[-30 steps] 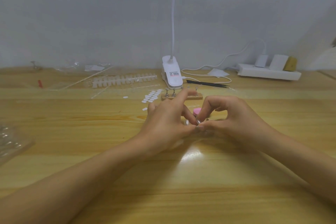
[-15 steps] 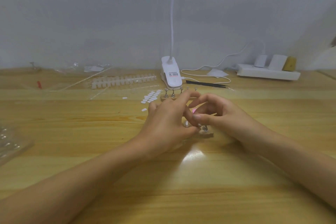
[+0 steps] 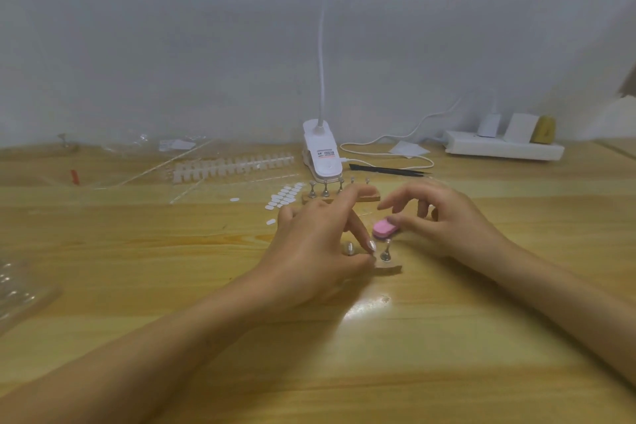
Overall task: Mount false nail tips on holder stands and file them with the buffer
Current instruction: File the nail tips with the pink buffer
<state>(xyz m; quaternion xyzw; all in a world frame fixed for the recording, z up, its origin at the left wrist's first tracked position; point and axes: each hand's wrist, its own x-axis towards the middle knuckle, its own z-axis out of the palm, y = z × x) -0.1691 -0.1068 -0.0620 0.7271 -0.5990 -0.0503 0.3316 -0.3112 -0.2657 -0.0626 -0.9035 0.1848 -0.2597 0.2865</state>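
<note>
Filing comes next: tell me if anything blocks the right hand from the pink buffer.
Nothing visible does. The right hand is at the pink buffer; the left hand and a holder stand lie beside it, not between.

Your left grip (image 3: 320,244) and right grip (image 3: 444,220) are bare. So are your left forearm (image 3: 155,348) and right forearm (image 3: 568,296), uncovered from the wrist as far as the view reaches. Both arms are slim, with narrow wrists and long, slender fingers. One nail (image 3: 371,245) on the left grip looks short, rounded and glossy, though it is blurred; the other nails are too blurred to describe.
</note>
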